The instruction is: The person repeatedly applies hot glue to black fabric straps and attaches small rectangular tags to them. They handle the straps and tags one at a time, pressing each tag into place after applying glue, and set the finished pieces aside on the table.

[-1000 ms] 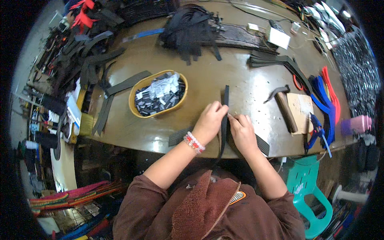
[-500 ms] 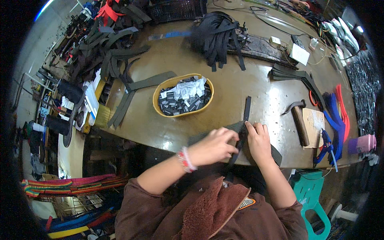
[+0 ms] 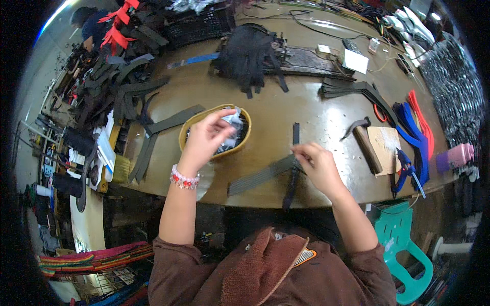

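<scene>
My left hand (image 3: 206, 135) hangs over the yellow tub (image 3: 182, 133) with thumb and fingers apart, holding nothing I can see. In the tub lie many small white and dark labels (image 3: 232, 122), partly hidden by that hand. To its right, my right hand (image 3: 320, 166) is closed, fingertips pinching at the narrow black strap (image 3: 296, 133) where it crosses the dark grey webbing strap (image 3: 260, 175). The webbing lies flat and slanted near the table's front edge. The crossing itself is partly covered by my fingers.
Right of my hands lie a hammer (image 3: 367, 150), a tan board (image 3: 384, 145), a blue glue gun (image 3: 403, 168) and blue and red straps (image 3: 422, 127). Black straps (image 3: 247, 53) are heaped at the back. Grey straps (image 3: 173, 121) lie left of the tub. A green chair (image 3: 400, 245) stands at the right.
My left hand has moved left from the crossed straps to above the tub. My right hand stays at the crossing. The whole view has shifted a little.
</scene>
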`<state>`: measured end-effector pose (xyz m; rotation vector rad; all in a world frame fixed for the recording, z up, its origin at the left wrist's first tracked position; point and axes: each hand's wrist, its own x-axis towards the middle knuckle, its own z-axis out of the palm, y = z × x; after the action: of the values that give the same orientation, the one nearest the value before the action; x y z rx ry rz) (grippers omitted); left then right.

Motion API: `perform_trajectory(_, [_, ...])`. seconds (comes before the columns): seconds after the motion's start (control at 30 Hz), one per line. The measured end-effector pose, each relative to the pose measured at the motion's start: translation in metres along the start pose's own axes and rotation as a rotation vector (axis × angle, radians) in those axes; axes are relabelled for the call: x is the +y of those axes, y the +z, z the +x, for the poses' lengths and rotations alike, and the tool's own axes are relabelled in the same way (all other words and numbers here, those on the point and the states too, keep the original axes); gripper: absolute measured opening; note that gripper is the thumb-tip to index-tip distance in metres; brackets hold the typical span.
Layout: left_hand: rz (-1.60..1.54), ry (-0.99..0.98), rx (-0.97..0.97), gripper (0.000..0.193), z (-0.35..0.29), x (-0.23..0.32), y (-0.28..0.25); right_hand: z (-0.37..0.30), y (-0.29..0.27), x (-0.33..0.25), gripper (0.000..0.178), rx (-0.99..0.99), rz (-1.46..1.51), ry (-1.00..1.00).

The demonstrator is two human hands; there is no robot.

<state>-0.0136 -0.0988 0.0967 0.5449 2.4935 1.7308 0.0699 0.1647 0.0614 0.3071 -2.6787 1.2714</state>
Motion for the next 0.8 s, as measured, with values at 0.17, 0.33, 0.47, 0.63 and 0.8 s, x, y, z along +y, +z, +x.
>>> perform_trajectory(0.17, [-0.275,-0.012,-0.414,0.042,-0.014,0.029,0.041,0.018,-0.017,-0.031,0.015,-0.140,0.380,0.057])
perform_trajectory(0.33, [-0.900,-0.302,-0.377,0.024,-0.031,0.033,0.086,-0.004,-0.017,-0.036,0.012,0.030,0.894,0.258])
perform_trajectory(0.47, [-0.821,-0.093,-0.212,0.020,-0.045,0.036,0.118,-0.029,-0.010,-0.032,0.011,0.185,0.954,0.277])
perform_trajectory(0.63, [-0.691,0.011,-0.055,0.019,-0.057,0.043,0.130,-0.047,-0.013,-0.025,0.014,0.192,0.985,0.254])
perform_trajectory(0.8, [-0.619,0.008,0.012,0.014,-0.060,0.045,0.128,-0.050,-0.019,-0.027,0.023,0.156,0.992,0.150])
